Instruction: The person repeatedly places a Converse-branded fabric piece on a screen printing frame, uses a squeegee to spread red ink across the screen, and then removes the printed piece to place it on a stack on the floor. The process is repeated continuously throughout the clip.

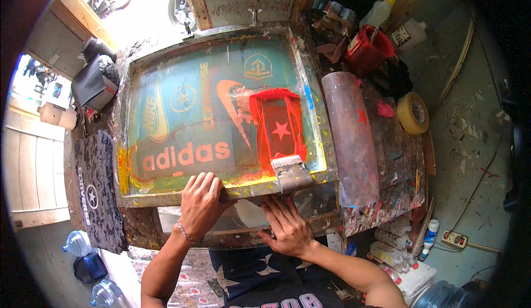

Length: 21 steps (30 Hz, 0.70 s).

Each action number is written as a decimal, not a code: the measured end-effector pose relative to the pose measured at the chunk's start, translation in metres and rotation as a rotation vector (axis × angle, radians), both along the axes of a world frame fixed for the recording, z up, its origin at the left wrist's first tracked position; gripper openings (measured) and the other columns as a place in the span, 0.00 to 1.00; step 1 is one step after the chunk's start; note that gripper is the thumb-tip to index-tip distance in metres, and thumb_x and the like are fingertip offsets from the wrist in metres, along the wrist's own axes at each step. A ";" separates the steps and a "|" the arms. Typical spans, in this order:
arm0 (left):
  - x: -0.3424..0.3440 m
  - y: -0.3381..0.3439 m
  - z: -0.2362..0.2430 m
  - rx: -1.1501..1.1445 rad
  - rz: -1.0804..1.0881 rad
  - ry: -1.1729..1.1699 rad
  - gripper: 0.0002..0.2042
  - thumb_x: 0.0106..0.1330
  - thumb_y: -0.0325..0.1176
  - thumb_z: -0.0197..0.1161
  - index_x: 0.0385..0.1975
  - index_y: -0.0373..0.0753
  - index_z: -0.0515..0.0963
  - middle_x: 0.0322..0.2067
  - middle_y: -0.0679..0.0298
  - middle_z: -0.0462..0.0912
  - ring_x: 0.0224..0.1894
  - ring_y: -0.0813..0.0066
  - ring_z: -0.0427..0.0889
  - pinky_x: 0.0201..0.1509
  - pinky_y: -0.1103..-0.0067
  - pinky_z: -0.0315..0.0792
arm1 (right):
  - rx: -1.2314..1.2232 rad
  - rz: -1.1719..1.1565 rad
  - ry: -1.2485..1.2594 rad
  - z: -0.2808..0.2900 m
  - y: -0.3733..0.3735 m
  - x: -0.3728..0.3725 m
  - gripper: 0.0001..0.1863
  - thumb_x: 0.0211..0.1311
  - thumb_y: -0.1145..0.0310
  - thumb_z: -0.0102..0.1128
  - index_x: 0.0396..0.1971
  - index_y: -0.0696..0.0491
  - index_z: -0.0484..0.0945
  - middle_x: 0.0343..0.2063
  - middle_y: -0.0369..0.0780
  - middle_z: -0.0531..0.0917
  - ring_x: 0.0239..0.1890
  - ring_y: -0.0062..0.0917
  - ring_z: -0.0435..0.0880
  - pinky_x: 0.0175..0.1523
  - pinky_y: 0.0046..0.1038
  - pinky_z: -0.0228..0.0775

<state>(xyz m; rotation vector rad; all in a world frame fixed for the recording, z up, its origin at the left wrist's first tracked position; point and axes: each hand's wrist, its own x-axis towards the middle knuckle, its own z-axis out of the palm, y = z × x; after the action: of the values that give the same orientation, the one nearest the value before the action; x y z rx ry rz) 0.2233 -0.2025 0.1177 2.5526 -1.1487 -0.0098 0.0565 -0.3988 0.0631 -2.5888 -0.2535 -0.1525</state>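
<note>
A screen printing frame (pixel 166 198) lies across the bench, its green mesh bearing several logo and lettering stencils. Red ink (pixel 276 106) is spread around a star stencil at the mesh's right side. Against the front rail leans a squeegee (pixel 291 174), its lower part over the rail. My left hand (pixel 200 200) is closed over the front rail, fingers on top. Just right of it, my right hand (pixel 287 225) lies with fingers stretched out at the frame's front edge, below the squeegee; its fingertips are partly hidden under the rail. A shiny transparent sheet (pixel 243 214) shows beneath.
Right of the frame lies a curled transparent sheet (pixel 351 142) with a red star. Beyond it are a roll of tape (pixel 413 113), a red ink tub (pixel 369 49) and a spray bottle (pixel 379 10). Dark printed fabric (pixel 99 189) hangs over the bench's left edge.
</note>
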 end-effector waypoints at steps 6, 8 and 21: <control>0.000 0.001 -0.006 0.035 -0.002 0.026 0.24 0.44 0.41 0.80 0.33 0.37 0.73 0.35 0.59 0.74 0.43 0.59 0.75 0.48 0.67 0.69 | 0.014 0.012 0.017 -0.002 -0.001 -0.002 0.35 0.66 0.54 0.61 0.63 0.65 0.71 0.65 0.54 0.73 0.70 0.47 0.70 0.73 0.53 0.57; 0.001 0.001 -0.010 0.012 -0.008 0.031 0.24 0.44 0.41 0.80 0.33 0.37 0.73 0.36 0.58 0.74 0.43 0.58 0.75 0.48 0.67 0.69 | 0.026 0.012 0.016 0.000 -0.001 -0.003 0.34 0.65 0.56 0.62 0.63 0.65 0.71 0.65 0.54 0.73 0.70 0.47 0.70 0.73 0.52 0.58; 0.006 0.006 -0.018 -0.099 -0.027 0.067 0.24 0.44 0.41 0.80 0.32 0.37 0.72 0.34 0.57 0.72 0.42 0.56 0.74 0.49 0.66 0.70 | -0.316 0.026 0.017 0.079 -0.066 0.063 0.26 0.55 0.74 0.65 0.56 0.60 0.75 0.52 0.48 0.80 0.56 0.41 0.79 0.66 0.42 0.67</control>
<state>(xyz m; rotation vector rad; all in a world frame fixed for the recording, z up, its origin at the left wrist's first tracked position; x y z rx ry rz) 0.2289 -0.1963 0.0995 2.4311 -1.1300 -0.0430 0.1196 -0.4652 0.1422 -2.8971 -0.3279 -0.0862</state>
